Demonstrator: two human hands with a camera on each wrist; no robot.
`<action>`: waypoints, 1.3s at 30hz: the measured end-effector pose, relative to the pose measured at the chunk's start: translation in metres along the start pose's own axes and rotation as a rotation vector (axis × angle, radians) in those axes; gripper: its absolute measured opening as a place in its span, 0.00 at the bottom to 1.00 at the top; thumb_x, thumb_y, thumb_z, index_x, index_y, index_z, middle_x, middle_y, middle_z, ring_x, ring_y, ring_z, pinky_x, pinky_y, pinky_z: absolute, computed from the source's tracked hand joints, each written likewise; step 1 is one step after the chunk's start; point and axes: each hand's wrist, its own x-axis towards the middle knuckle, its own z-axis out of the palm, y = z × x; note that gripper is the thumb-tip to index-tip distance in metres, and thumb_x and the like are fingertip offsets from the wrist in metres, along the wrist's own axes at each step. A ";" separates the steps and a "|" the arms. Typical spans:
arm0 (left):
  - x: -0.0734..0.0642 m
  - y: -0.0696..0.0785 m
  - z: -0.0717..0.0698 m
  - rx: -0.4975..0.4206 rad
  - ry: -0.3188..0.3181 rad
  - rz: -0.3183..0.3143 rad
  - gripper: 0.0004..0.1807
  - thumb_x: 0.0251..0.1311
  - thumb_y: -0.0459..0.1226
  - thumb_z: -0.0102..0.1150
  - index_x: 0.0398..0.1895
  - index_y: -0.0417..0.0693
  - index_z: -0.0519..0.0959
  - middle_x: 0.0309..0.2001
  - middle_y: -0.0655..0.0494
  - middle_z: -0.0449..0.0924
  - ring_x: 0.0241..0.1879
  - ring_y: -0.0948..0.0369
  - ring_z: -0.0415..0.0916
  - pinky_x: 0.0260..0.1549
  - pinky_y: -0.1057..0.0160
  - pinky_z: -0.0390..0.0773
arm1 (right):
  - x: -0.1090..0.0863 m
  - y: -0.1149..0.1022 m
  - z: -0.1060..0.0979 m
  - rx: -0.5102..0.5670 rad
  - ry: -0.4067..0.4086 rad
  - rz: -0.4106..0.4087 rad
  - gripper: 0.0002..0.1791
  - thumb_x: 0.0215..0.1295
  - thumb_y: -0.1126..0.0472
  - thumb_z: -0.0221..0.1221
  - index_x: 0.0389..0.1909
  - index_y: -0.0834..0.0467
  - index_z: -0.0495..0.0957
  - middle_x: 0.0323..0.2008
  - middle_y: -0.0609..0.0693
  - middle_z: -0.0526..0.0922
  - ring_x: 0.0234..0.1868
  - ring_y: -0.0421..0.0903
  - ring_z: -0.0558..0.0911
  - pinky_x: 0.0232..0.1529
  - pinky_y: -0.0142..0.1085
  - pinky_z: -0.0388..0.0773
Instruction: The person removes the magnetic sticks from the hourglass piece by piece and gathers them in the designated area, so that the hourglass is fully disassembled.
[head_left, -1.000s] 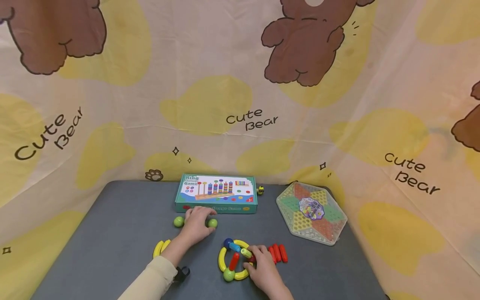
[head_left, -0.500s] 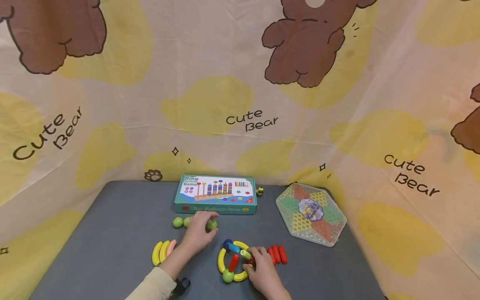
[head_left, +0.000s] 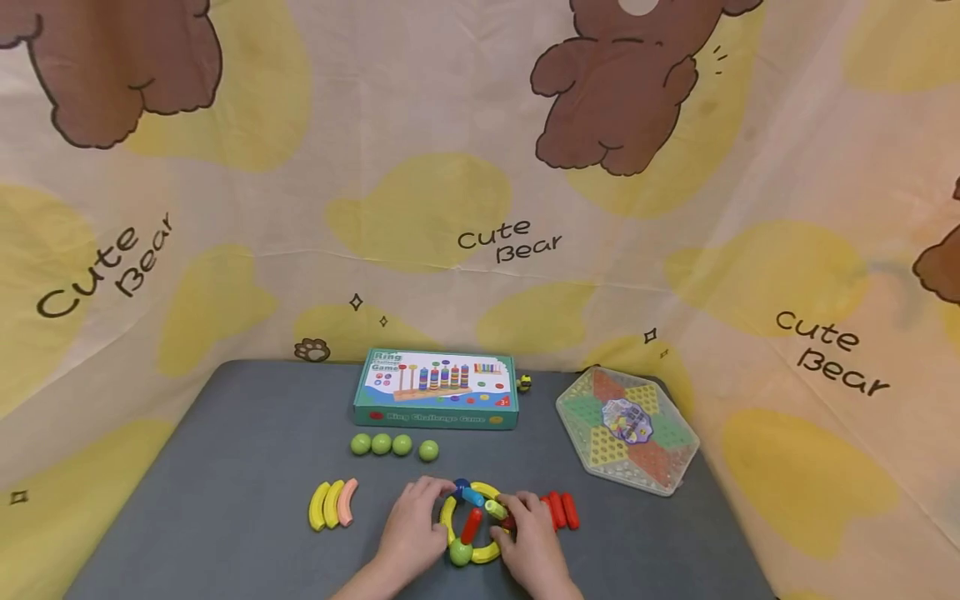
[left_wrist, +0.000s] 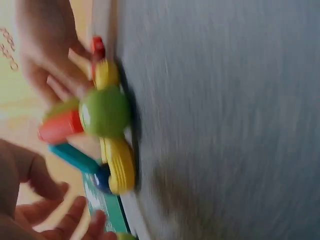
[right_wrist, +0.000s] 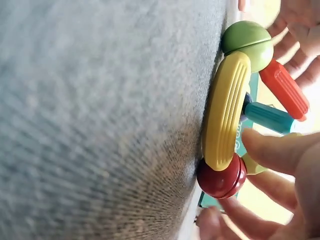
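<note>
A magnetic ball-and-stick structure lies on the table: curved yellow pieces (right_wrist: 227,112) form a ring with a green ball (head_left: 461,552), a dark blue ball (head_left: 462,486) and a red ball (right_wrist: 221,178). Straight sticks lean up inward: a red stick (head_left: 472,527), a blue stick (right_wrist: 270,118) and a lime stick (head_left: 495,509). At the ring's right side, my right hand (head_left: 534,540) holds the structure, its thumb and fingers around the red ball and lime stick. My left hand (head_left: 414,527) is beside the ring's left side, fingers loosely bent, holding nothing.
Several green balls (head_left: 381,444) stand in a row before the Ring Challenge Game box (head_left: 435,392). Two yellow curved pieces (head_left: 326,505) and a pink one (head_left: 347,502) lie left; red sticks (head_left: 564,510) lie right. A hexagonal Chinese checkers board (head_left: 628,430) lies back right.
My left hand has left the row of green balls and come back to the ring's left side. The right hand has stayed at the structure.
</note>
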 end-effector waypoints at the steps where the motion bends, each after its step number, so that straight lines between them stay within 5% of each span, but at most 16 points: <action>1: -0.003 0.001 0.001 -0.003 -0.041 -0.015 0.29 0.41 0.25 0.56 0.52 0.51 0.80 0.49 0.56 0.77 0.45 0.57 0.72 0.44 0.51 0.76 | -0.001 -0.001 0.001 -0.010 0.034 -0.007 0.23 0.55 0.59 0.74 0.53 0.52 0.83 0.50 0.51 0.77 0.50 0.50 0.74 0.45 0.48 0.79; 5: -0.011 0.004 0.005 -0.027 -0.158 -0.063 0.28 0.43 0.33 0.61 0.55 0.50 0.78 0.51 0.54 0.74 0.44 0.56 0.69 0.43 0.49 0.74 | -0.002 -0.005 0.000 0.000 0.134 -0.019 0.20 0.51 0.60 0.77 0.46 0.49 0.85 0.46 0.45 0.77 0.47 0.45 0.73 0.43 0.42 0.78; 12: -0.014 0.003 0.015 -0.061 -0.267 -0.086 0.23 0.53 0.47 0.71 0.51 0.49 0.79 0.52 0.52 0.70 0.45 0.52 0.70 0.41 0.45 0.76 | 0.000 -0.008 -0.001 0.042 0.140 -0.022 0.15 0.52 0.60 0.76 0.40 0.48 0.84 0.37 0.42 0.77 0.36 0.39 0.74 0.33 0.33 0.73; 18: -0.010 0.004 0.021 -0.019 -0.309 -0.101 0.23 0.52 0.42 0.77 0.48 0.44 0.81 0.53 0.51 0.70 0.49 0.49 0.73 0.49 0.40 0.77 | 0.000 -0.005 0.001 0.062 0.165 -0.038 0.13 0.54 0.61 0.75 0.39 0.51 0.83 0.34 0.41 0.78 0.31 0.35 0.74 0.30 0.30 0.73; 29: -0.013 0.004 0.024 -0.009 -0.252 -0.078 0.21 0.53 0.48 0.75 0.45 0.48 0.82 0.51 0.52 0.70 0.46 0.50 0.74 0.46 0.42 0.78 | -0.001 -0.006 0.002 0.156 0.174 -0.057 0.12 0.59 0.61 0.72 0.41 0.60 0.82 0.30 0.45 0.80 0.28 0.33 0.75 0.28 0.27 0.76; 39: -0.010 0.006 0.019 0.128 -0.218 -0.041 0.17 0.52 0.45 0.73 0.43 0.48 0.83 0.49 0.56 0.72 0.39 0.56 0.75 0.39 0.50 0.80 | -0.003 -0.004 -0.018 0.280 0.214 -0.041 0.19 0.62 0.63 0.70 0.52 0.58 0.78 0.39 0.48 0.86 0.34 0.36 0.82 0.36 0.28 0.82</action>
